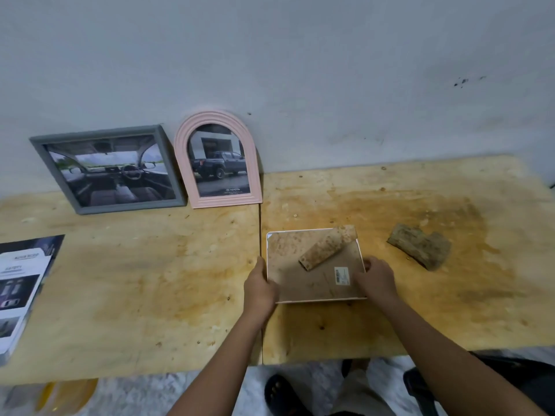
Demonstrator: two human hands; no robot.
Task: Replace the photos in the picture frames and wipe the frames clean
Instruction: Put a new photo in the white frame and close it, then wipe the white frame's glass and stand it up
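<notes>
A white-edged picture frame (288, 250) lies face down on the wooden table, its stained brown backing board up, with the stand flap (327, 247) folded out across it and a barcode label near the right edge. My left hand (259, 285) grips the frame's left edge. My right hand (375, 279) rests on the frame's right side, fingers curled at the edge by the label. Against the wall lean a grey rectangular frame (108, 169) with a car-interior photo and a pink arched frame (217, 160) with a pickup-truck photo.
A dirty brown cloth (420, 246) lies on the table right of the frame. A stack of printed brochures (21, 289) sits at the left edge. The table (150, 280) is two stained boards with a seam between. Below its front edge are my legs and sandals.
</notes>
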